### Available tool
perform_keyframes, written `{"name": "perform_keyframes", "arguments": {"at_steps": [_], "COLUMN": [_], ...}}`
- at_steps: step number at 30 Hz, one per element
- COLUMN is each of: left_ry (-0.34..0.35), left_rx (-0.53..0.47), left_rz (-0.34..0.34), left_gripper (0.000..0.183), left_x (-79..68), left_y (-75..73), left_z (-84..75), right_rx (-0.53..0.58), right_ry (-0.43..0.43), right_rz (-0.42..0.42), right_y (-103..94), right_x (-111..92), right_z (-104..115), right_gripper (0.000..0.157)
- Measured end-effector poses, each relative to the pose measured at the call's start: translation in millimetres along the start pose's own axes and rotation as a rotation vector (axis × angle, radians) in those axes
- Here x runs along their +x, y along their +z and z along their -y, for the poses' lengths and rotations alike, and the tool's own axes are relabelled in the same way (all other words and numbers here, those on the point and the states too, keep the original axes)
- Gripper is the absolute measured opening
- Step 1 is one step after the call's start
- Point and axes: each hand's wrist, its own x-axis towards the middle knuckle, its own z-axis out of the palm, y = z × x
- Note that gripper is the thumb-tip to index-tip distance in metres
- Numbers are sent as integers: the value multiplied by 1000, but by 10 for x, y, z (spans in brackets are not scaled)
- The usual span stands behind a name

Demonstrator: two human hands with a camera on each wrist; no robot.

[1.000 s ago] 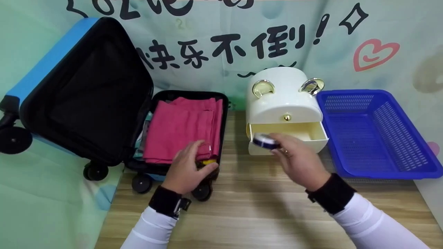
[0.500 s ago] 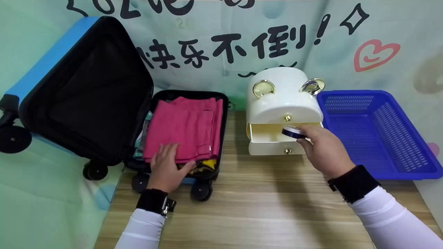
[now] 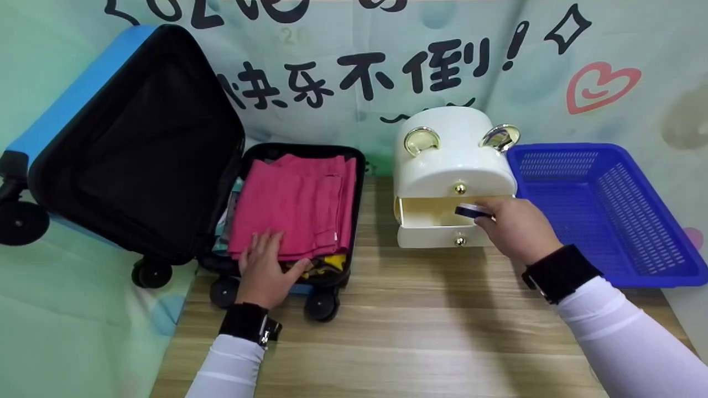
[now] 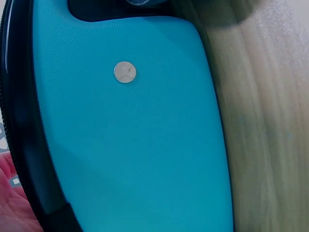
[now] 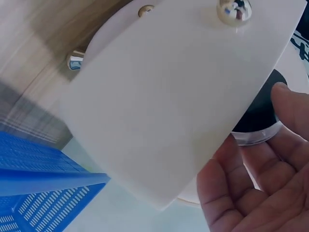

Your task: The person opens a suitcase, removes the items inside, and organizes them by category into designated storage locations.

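My right hand point(image 3: 519, 228) pinches a small flat round case point(image 3: 471, 210) between thumb and fingers. In the right wrist view the case point(image 5: 260, 112) shows a dark face and a clear rim; its exact kind is unclear. It is held over the pulled-out drawer point(image 3: 426, 213) of a white cabinet point(image 3: 453, 149) with gold knobs, and the drawer front hides part of it. My left hand point(image 3: 265, 276) rests with loosely spread fingers on the near edge of the folded pink clothing point(image 3: 293, 207). This cloth lies in the opened blue suitcase point(image 3: 357, 182).
The suitcase lid point(image 3: 149, 138), black inside, leans back at the left. A blue plastic basket point(image 3: 608, 215) stands right of the cabinet, close beside it. Yellow and dark patterned fabric point(image 3: 332, 263) shows below the pink clothing. A printed backdrop point(image 3: 343, 127) hangs behind.
My right hand has moved right with the round case, then slightly up, now deeper over the drawer. My left hand has shifted left and down onto the pink clothing's edge.
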Motion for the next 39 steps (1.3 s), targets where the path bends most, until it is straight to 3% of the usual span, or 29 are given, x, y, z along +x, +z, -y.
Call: {"name": "perform_keyframes", "arguments": {"at_steps": [11,22,27,39], "left_ry": [-14,-29,-36,-43], "left_rx": [18,59,64,87], "left_rz": [14,39,42,48], "left_gripper": [89,93,93,93], "left_x": [3,23,25,16], "left_y": [17,29,38,68], "left_z": [12,-11,-14,-13], "right_rx": [-14,20,9,11], "right_ry": [46,112,98,68], "right_rz": [60,140,140,105], "right_y": [41,84,101,171], "right_x": [217,353,374,351], "right_z": [-9,-39,-38,-67], "right_gripper": [11,16,8,11]}}
